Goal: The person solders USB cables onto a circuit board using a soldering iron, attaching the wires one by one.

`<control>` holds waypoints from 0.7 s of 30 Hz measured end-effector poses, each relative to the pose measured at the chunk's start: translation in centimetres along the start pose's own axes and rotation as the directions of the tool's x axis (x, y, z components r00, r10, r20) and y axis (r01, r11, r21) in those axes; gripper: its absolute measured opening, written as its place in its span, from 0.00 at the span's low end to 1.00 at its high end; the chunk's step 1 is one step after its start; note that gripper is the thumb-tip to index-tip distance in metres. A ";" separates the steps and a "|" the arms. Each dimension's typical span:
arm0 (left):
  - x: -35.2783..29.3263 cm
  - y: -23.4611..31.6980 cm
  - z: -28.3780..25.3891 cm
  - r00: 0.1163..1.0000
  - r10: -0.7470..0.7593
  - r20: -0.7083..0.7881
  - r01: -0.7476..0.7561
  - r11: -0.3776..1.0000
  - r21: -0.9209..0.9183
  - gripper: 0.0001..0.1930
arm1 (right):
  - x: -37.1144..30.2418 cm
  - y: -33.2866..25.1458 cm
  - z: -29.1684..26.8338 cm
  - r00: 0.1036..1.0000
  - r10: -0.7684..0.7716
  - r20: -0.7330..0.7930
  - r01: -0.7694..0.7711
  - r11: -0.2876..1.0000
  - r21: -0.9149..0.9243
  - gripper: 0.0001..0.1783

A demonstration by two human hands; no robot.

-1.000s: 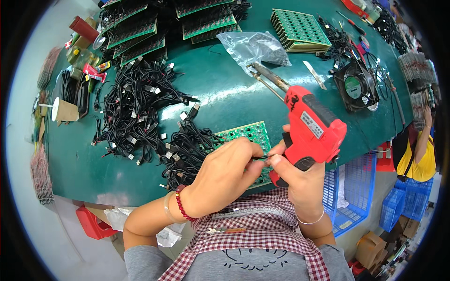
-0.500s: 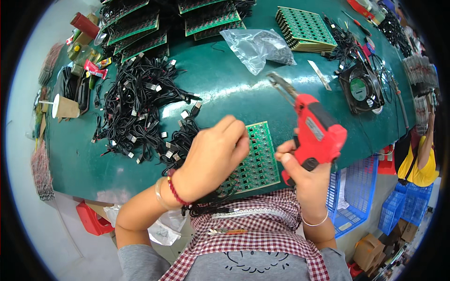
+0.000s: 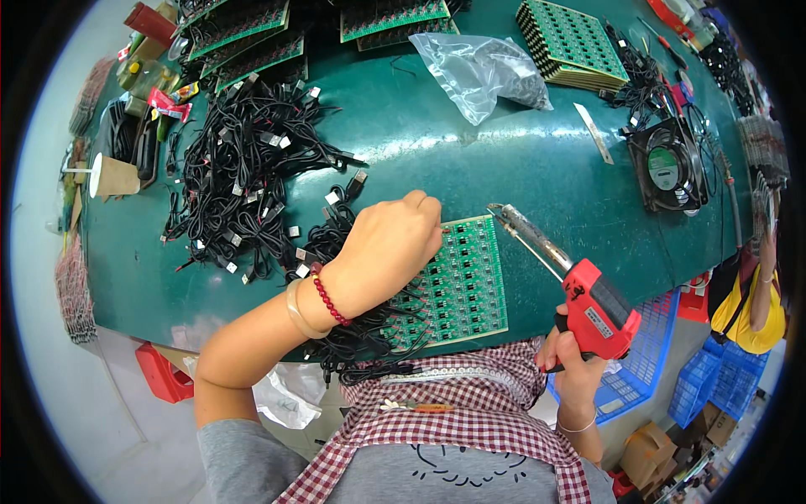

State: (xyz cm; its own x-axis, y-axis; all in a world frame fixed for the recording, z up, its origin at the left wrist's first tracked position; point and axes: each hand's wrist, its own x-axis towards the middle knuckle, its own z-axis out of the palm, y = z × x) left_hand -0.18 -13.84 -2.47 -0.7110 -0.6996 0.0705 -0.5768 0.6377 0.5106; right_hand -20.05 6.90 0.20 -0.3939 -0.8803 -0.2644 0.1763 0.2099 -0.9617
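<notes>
A green circuit board panel (image 3: 466, 281) with rows of small parts lies near the table's front edge. My left hand (image 3: 382, 248) is closed above its left side, fingertips bent down by the far left corner; whatever they pinch is hidden under the hand. Black cables (image 3: 357, 340) with thin wire ends lie over the panel's left part, below my wrist. My right hand (image 3: 575, 370) grips the handle of a red soldering gun (image 3: 598, 315). The gun's metal tip points away from me, close to the panel's far right corner.
A large heap of black USB cables (image 3: 239, 181) lies left. Stacked circuit boards (image 3: 575, 42), a clear plastic bag (image 3: 478, 76) and a black fan (image 3: 667, 168) stand farther back. A paper cup (image 3: 115, 176) is at the left edge. Blue crates (image 3: 642, 361) stand below right.
The soldering gun has swung: its tip came down and nearer the panel, while its body and my right hand moved right and toward me. My left hand stays closed over the panel's left side.
</notes>
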 end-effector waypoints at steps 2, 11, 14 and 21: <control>-0.1 0.0 0.2 1.000 0.004 0.021 -0.005 0.997 0.080 0.04 | -0.3 0.7 -0.2 1.000 0.022 0.005 -0.022 1.000 0.019 0.21; -0.4 0.3 0.1 0.999 -0.010 0.034 0.006 0.993 0.116 0.05 | -1.1 2.2 -0.1 0.994 0.072 0.085 -0.056 0.981 -0.185 0.17; -0.6 0.2 -0.2 0.999 -0.026 0.028 0.023 0.993 0.116 0.05 | -1.0 2.5 0.1 0.991 0.085 0.106 -0.062 0.977 -0.206 0.16; 0.0 0.3 -0.4 0.999 -0.048 -0.012 0.049 0.994 0.094 0.05 | -0.8 2.7 -0.3 0.997 0.029 0.073 -0.018 0.989 -0.145 0.17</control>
State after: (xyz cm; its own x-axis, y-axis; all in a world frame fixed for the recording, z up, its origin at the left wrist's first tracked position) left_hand -0.23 -13.78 -1.92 -0.6776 -0.7333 0.0560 -0.6461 0.6300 0.4308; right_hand -19.51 8.25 -2.18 -0.3215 -0.9027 -0.2861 0.0506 0.2853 -0.9571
